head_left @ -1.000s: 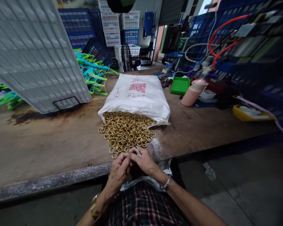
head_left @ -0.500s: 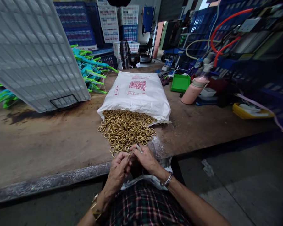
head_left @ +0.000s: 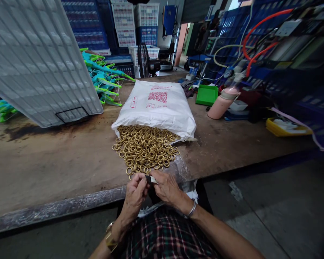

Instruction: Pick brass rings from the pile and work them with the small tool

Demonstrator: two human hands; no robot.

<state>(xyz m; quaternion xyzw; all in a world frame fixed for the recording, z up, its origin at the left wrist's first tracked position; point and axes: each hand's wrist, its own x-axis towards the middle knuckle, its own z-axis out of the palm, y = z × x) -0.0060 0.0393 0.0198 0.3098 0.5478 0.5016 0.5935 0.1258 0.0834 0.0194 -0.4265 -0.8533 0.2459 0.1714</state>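
Observation:
A white sack [head_left: 156,108] lies on the wooden bench [head_left: 56,165] with its mouth toward me, and several brass rings [head_left: 144,149] spill out of it. My left hand [head_left: 135,196] and my right hand [head_left: 166,187] meet at the bench's front edge, just below the ring pile. Both are pinched on a small dark and pale piece [head_left: 150,178] held between the fingertips. I cannot make out what the piece is.
A tilted white plastic crate [head_left: 40,64] leans at the left, with teal and green hangers [head_left: 104,77] behind it. A green tray [head_left: 206,95], a pink bottle [head_left: 221,102] and a yellow tray [head_left: 284,129] sit at the right. Blue and white crates are stacked behind.
My hands have dropped a little toward the bench edge, and the small piece now lies flat between both sets of fingertips instead of sticking up from my right hand.

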